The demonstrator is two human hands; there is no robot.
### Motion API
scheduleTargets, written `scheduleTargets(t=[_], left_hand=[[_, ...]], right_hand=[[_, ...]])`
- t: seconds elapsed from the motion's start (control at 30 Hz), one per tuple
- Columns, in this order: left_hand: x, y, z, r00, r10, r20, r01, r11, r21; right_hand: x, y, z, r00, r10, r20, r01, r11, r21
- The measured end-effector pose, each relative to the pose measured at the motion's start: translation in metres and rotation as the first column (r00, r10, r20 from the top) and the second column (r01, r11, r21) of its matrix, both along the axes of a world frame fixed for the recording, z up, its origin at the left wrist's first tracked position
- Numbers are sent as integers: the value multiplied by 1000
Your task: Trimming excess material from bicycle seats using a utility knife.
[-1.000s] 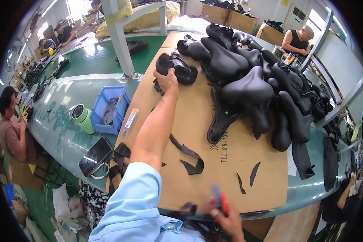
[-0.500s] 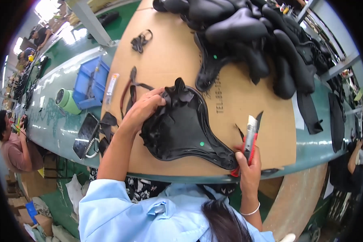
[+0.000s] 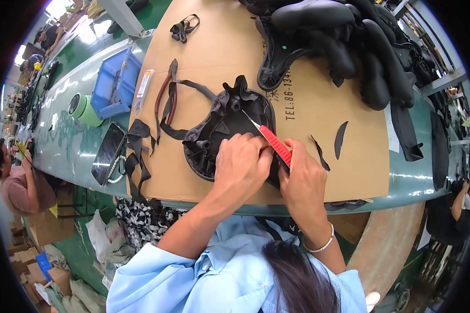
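An upturned black bicycle saddle (image 3: pixel 230 122) lies on the cardboard in front of me, with loose cover material bunched around its wide end. My left hand (image 3: pixel 243 164) is closed on the saddle's near part, its fingertips bent and partly hidden. In my right hand (image 3: pixel 305 180) is a red utility knife (image 3: pixel 277 146). Its thin blade points away and to the left, over the hollow of the saddle near the gathered material. Whether the blade touches the cover, I cannot tell. The saddle's narrow end is hidden under my hands.
Black saddles (image 3: pixel 318 21) are heaped at the far right. Pliers with dark red handles (image 3: pixel 159 101), black strips (image 3: pixel 136 156) and a phone (image 3: pixel 108 151) lie on the left, near a blue bin (image 3: pixel 115 86) and a green container (image 3: pixel 86 109). A curved black scrap (image 3: pixel 341 140) lies right.
My left hand has left the saddle's far left edge and come to its near part. The knife, upright at the right before, now slants over the saddle.
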State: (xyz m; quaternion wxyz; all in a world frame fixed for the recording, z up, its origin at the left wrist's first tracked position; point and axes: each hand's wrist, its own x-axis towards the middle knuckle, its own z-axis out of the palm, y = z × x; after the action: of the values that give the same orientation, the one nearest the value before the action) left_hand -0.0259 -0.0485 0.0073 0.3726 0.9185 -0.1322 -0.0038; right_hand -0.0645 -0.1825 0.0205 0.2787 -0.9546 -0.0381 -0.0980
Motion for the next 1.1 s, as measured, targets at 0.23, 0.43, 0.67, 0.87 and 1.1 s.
scheduleTargets(t=[0.23, 0.43, 0.67, 0.87, 1.1], left_hand=[[-2, 1, 0, 997, 48, -57, -51, 997, -54], [-8, -7, -2, 995, 93, -24, -96, 983, -159], [-14, 9, 0, 975, 108, -195, -174, 914, -368], [-15, 7, 1, 973, 107, -204, -185, 889, -418], [-12, 19, -3, 981, -77, -177, -42, 811, -583]], right_hand=[[8, -20, 5, 926, 14, -378, 246, 736, 630], [-3, -17, 6, 959, 34, -281, 148, 787, 599], [-21, -58, 18, 977, 205, 55, -212, 952, 221], [-17, -59, 16, 945, 322, -48, -325, 944, -62], [-56, -65, 34, 946, 260, -192, -279, 957, -79]])
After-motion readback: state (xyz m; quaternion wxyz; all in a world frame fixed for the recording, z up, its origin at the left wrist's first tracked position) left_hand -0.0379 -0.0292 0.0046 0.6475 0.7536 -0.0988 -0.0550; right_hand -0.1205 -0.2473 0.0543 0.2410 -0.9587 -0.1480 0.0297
